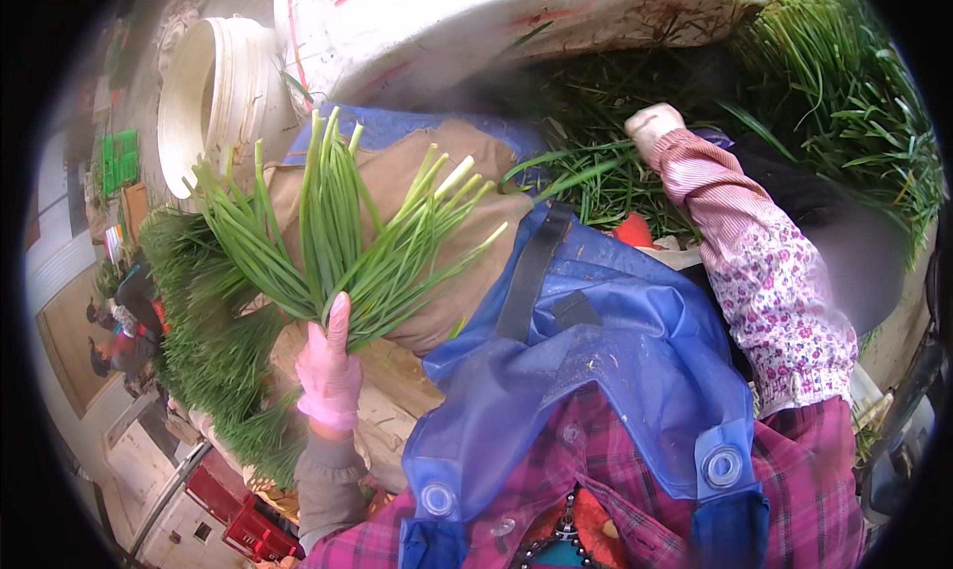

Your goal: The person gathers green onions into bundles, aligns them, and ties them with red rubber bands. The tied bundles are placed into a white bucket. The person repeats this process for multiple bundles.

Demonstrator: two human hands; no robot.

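My left hand [330,372], in a pink translucent glove, grips a fanned bunch of green stalks with long leaves [327,234], perhaps garlic chives or green garlic. The pale cut ends point away from me, above the brown cloth [476,152] over my lap. My right hand [655,126], in a pale glove, lies at the upper right above loose green leaves [595,196]. Long green blades run from beside it towards the lap; whether its fingers hold them cannot be told. A blue waterproof apron [633,331] covers my front.
A large white sack [476,25] lies across the top, beside a white plastic bucket [223,100] on its side. Heaped greens stand at the left [216,323] and upper right [841,85]. Two people [126,331] are at the far left, near a green crate [120,161].
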